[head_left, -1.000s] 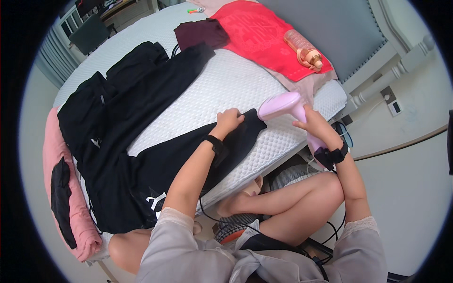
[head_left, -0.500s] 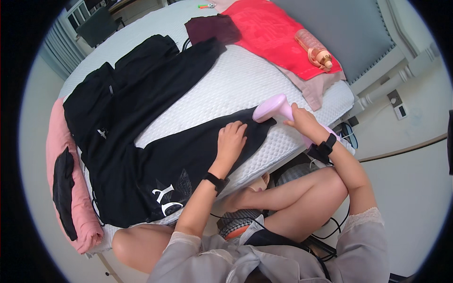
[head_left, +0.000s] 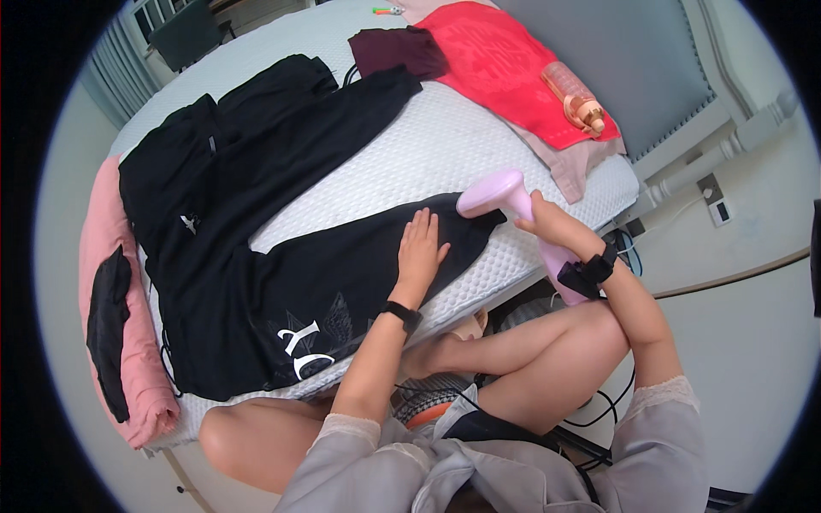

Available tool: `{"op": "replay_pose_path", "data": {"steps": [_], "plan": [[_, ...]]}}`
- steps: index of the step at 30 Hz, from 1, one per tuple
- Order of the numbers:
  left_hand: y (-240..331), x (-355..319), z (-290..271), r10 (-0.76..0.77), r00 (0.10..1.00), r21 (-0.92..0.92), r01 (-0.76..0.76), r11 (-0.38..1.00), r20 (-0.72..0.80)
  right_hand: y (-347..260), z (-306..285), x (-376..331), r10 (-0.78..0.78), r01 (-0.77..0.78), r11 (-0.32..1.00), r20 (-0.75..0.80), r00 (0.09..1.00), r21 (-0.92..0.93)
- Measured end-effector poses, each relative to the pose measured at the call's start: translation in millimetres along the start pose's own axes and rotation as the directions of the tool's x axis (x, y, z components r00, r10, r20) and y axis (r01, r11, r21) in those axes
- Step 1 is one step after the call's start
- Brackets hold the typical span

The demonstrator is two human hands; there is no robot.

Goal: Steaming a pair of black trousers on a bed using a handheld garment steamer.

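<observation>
Black sweatpants (head_left: 205,282) with white prints lie spread on a white quilted mattress (head_left: 363,188), one leg stretched toward the bed's near right edge. My left hand (head_left: 419,252) rests flat on that leg, fingers straight and nothing held. Gripped by its handle in my right hand (head_left: 547,221) is a lilac handheld garment steamer (head_left: 492,192). Its head sits at the hem end of the same leg; whether it presses on the cloth I cannot tell. The lower body of the steamer hangs past the bed edge, partly behind my right wrist.
A red cloth (head_left: 492,51) and a peach water bottle (head_left: 571,92) lie by the grey headboard (head_left: 633,68). Beside them is a folded maroon garment (head_left: 393,53). A pink rolled bedding piece (head_left: 154,376) with a black cloth (head_left: 109,329) lines the left edge. Black cables (head_left: 611,406) run near my leg.
My left hand has straightened its fingers and flattened onto the trouser leg; they were bent before. The steamer's head stays near the hem, while its lower body shows more below my right hand.
</observation>
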State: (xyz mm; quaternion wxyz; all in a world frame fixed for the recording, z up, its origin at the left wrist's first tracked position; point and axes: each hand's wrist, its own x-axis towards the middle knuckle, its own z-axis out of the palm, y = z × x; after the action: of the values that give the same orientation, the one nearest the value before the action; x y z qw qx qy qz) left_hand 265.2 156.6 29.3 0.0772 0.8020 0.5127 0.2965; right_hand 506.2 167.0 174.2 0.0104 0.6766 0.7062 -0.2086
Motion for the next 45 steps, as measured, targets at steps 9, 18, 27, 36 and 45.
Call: {"op": "replay_pose_path", "data": {"steps": [9,18,27,36,45], "plan": [[45.5,-50.7,8.2,0.172,0.985,-0.078,-0.172,0.982,-0.007,-3.2,19.6,7.7,-0.052,0.052,0.999,0.043,0.998,-0.013],[49.3,-57.6,8.0,0.287,0.954,0.015,-0.29,0.957,0.082,-35.3,36.6,17.8,0.06,-0.061,0.997,-0.033,0.998,-0.04],[47.6,-59.4,15.0,0.296,0.941,0.075,-0.312,0.947,0.166,-39.2,39.4,29.7,0.064,-0.063,0.998,-0.048,0.997,0.019],[46.9,-59.4,12.6,0.308,0.941,0.064,-0.32,0.945,0.142,-43.6,40.9,34.5,0.104,-0.104,0.995,-0.052,0.993,0.004],[48.1,-59.4,13.1,0.315,0.946,0.054,-0.319,0.946,0.076,-42.4,42.0,34.0,0.061,-0.064,0.997,-0.083,0.995,-0.034]]}}
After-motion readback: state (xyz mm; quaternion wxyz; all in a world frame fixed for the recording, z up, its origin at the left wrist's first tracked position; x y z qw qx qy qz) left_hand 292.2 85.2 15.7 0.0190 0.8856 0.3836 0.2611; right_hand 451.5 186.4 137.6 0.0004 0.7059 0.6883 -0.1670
